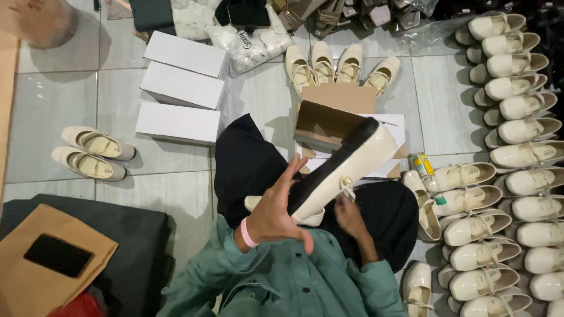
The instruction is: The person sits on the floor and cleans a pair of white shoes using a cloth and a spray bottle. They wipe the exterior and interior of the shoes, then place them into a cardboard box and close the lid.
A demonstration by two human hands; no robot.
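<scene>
On the tiled floor [53, 117] at far left lay a pair of cream strap shoes [93, 152], with three white shoe boxes [182, 88] beside them. At centre, the left hand [276, 214], wearing a pink wristband [248, 233], was spread wide with fingers extended against the black sole of a cream shoe [346, 170] held tilted over the lap. The right hand [349, 216] pinched the shoe's strap near its buckle. Just behind stood an open cardboard box [329, 117]. A small glue can [421, 166] stood just right of it. Rows of matching cream shoes [517, 147] lined the right side.
</scene>
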